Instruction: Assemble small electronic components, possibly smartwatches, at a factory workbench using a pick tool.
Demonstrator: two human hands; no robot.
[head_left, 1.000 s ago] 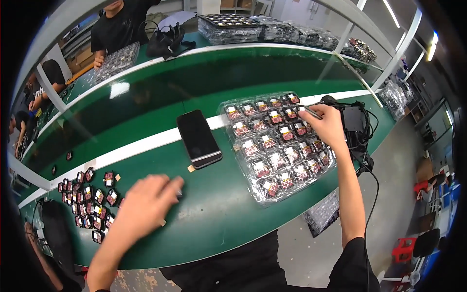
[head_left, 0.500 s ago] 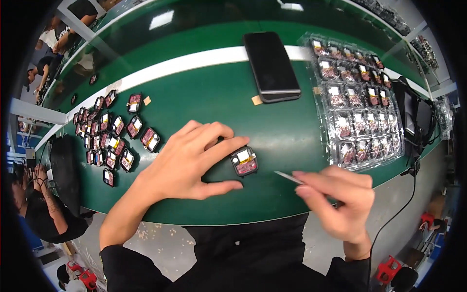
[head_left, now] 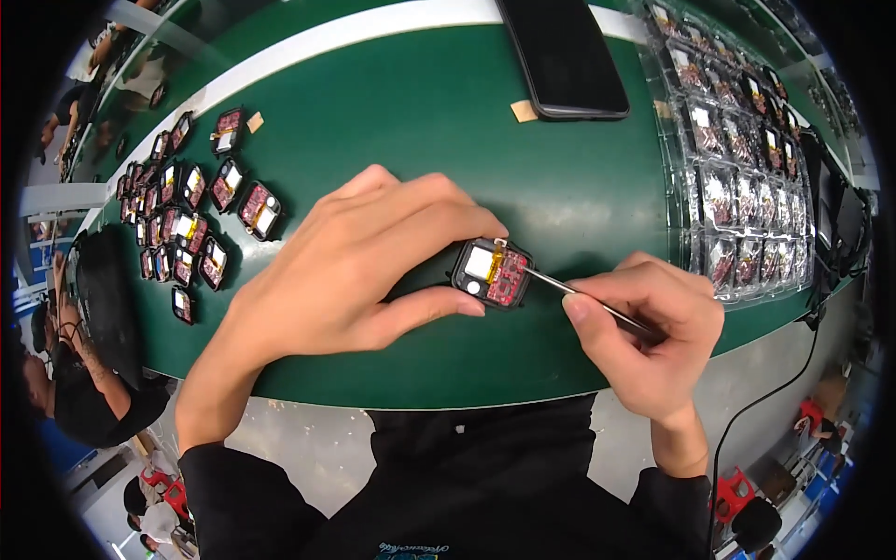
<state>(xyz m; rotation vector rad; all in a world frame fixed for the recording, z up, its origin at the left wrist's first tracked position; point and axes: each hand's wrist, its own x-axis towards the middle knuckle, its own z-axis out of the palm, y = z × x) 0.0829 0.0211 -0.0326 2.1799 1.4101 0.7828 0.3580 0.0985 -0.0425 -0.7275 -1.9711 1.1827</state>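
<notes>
My left hand pinches a small black watch case by its edge, between thumb and forefinger. The case lies open-faced on the green bench, showing a red circuit board, a white block, yellow tape and a round white part. My right hand grips slim metal tweezers like a pen. Their tip is at the circuit board's edge, on the right of the case; whether they pinch anything is too small to tell.
Several similar watch cases are clustered at the left of the bench. A black phone-like device lies at the back beside a tan paper scrap. Clear plastic trays of units and a black cable are at right.
The watch case has been turned, and my left fingers have closed on it. My right hand has brought the tweezers' tip left, onto the circuit board. The view has shifted somewhat.
</notes>
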